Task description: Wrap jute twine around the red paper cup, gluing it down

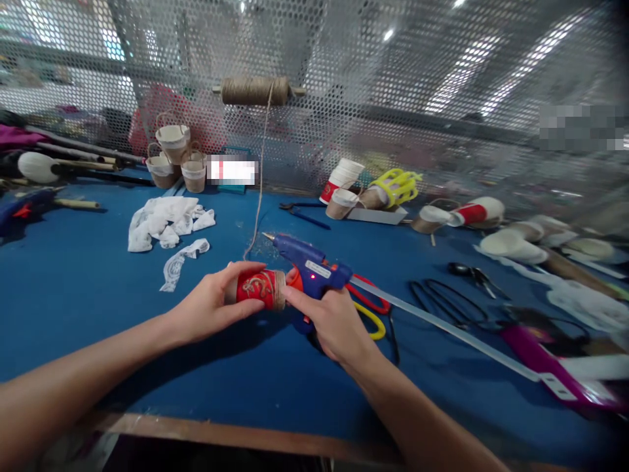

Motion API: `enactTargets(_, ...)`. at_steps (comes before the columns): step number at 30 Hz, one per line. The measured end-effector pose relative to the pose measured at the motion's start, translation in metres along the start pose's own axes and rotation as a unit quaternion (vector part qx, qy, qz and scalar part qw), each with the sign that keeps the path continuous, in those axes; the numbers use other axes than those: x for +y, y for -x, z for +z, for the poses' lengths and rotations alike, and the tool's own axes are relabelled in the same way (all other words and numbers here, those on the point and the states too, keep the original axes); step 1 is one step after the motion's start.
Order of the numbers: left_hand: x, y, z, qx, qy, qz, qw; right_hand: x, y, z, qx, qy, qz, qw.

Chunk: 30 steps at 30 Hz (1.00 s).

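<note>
My left hand (211, 305) grips a red paper cup (256, 287) lying on its side, with twine wound round its right end. A strand of twine (260, 177) runs from the cup up to a twine spool (254, 90) mounted on the mesh screen. My right hand (334, 321) holds a blue glue gun (309, 269), its nozzle pointing up-left, with a finger pressed against the cup's twine band. A long clear glue stick (442, 328) sticks out behind the gun to the right.
On the blue table (73, 282) lie white lace scraps (164, 223), red and yellow scissors (371, 308), black scissors (442, 298), loose cups (344, 187), and twine-wrapped cup baskets (174, 157) at the back. A second glue gun (24, 206) is far left. A perforated screen (344, 78) stands behind.
</note>
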<state>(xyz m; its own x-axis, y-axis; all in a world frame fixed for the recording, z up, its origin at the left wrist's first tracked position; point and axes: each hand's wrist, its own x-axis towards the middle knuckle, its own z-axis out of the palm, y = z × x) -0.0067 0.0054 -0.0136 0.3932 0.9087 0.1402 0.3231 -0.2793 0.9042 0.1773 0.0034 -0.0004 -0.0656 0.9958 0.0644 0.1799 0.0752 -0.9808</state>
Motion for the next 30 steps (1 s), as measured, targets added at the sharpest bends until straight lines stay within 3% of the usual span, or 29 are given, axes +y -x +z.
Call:
enactTargets(3,0.002,0.000,0.002,0.027,-0.005,-0.015,1.000,-0.002,0.001,0.001,-0.010,0.037,-0.010,0.999)
enactTargets(7,0.001,0.001,0.003,0.098,0.065,-0.037,0.992,-0.002,0.000,-0.002,-0.044,0.066,-0.017,0.997)
enactTargets(11,-0.003,-0.001,-0.004,0.154,0.130,-0.024,0.979,-0.013,0.002,-0.015,-0.059,0.090,-0.015,0.994)
enactTargets(14,-0.003,-0.002,-0.011,0.184,0.122,-0.024,0.975,-0.024,0.005,-0.026,-0.075,0.117,-0.002,0.990)
enactTargets(20,-0.003,-0.003,-0.017,0.192,0.070,-0.027,0.978,-0.023,0.008,-0.032,-0.111,0.219,-0.031,0.969)
enactTargets(25,-0.006,-0.002,-0.018,0.182,0.006,-0.028,0.983,-0.022,0.008,-0.029,-0.083,0.290,-0.094,0.949)
enactTargets(30,-0.006,-0.001,-0.017,0.188,-0.038,-0.014,0.981,-0.020,0.005,-0.035,-0.100,0.338,-0.178,0.919)
